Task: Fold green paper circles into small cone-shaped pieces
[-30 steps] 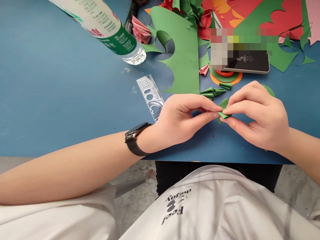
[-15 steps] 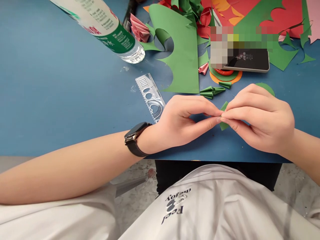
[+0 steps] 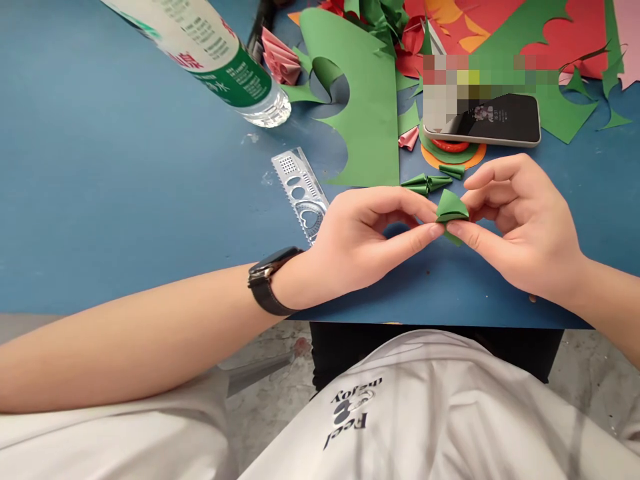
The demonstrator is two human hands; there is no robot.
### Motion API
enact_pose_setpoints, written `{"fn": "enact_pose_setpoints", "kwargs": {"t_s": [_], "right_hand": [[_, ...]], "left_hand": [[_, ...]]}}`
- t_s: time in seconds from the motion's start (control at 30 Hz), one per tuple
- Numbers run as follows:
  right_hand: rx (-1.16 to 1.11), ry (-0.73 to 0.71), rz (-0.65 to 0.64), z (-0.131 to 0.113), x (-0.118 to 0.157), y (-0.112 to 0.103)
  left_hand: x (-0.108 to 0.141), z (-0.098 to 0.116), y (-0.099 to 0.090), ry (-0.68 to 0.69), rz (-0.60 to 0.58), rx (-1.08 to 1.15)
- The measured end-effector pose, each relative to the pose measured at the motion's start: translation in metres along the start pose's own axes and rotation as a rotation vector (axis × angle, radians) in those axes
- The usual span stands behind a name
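A small folded piece of green paper [image 3: 452, 207] is held between both hands above the blue table [image 3: 125, 167]. My left hand [image 3: 373, 233] pinches its left side between thumb and fingertips. On the other side, my right hand [image 3: 525, 227] grips it with the thumb in front and fingers behind, the index finger raised and bent. Just beyond the hands lie several small rolled green paper cones [image 3: 425, 183]. A small pink paper cone [image 3: 409, 139] rests farther back.
A water bottle [image 3: 245, 80] lies at the upper left. Near my left wrist is a clear ruler [image 3: 303, 193]. Behind the hands are a large green sheet [image 3: 370, 120], a phone [image 3: 505, 120] on round paper pieces, and red scraps [image 3: 585, 40].
The green paper has turned and now shows a folded, pointed top. My right hand's fingers have opened and lifted somewhat. A green round piece beyond that hand is now hidden.
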State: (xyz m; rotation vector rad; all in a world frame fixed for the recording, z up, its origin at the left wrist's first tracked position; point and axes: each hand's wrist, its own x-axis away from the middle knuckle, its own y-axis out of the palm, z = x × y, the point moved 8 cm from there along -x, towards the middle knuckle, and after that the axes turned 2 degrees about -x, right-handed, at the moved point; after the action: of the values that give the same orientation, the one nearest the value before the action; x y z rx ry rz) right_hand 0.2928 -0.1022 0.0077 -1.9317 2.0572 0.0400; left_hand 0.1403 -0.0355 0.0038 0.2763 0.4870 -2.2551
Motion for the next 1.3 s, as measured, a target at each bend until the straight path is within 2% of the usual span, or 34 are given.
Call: {"fn": "enact_pose_setpoints", "kwargs": {"t_s": [0.2, 0.43, 0.63, 0.7, 0.83, 0.97, 1.07, 1.2, 1.3], "right_hand": [[0.047, -0.067, -0.067, -0.006, -0.001, 0.001], [0.008, 0.010, -0.072, 0.000, -0.003, 0.001], [0.052, -0.008, -0.191, -0.003, -0.001, 0.007], [0.072, -0.004, -0.196, -0.002, -0.001, 0.007], [0.107, 0.062, -0.216, 0.005, 0.001, 0.009], [0.092, 0.061, -0.208, 0.002, 0.002, 0.008], [0.113, 0.049, -0.206, -0.002, 0.002, 0.008], [0.183, 0.072, -0.217, 0.004, 0.002, 0.007], [0.205, 0.021, -0.183, 0.004, 0.000, 0.005]], "left_hand": [[-0.001, 0.007, -0.001, 0.115, -0.001, 0.006], [0.002, 0.001, 0.000, 0.089, -0.015, 0.016], [0.001, 0.001, 0.001, 0.044, -0.052, -0.016], [0.000, 0.003, -0.001, 0.028, -0.032, -0.019], [0.000, -0.002, -0.005, -0.087, 0.052, 0.051], [0.001, -0.007, -0.002, -0.159, 0.024, 0.165], [0.000, -0.003, -0.001, -0.080, 0.009, 0.162], [-0.001, 0.009, -0.002, 0.103, -0.008, -0.018], [-0.001, 0.009, -0.002, 0.118, -0.028, -0.103]]}}
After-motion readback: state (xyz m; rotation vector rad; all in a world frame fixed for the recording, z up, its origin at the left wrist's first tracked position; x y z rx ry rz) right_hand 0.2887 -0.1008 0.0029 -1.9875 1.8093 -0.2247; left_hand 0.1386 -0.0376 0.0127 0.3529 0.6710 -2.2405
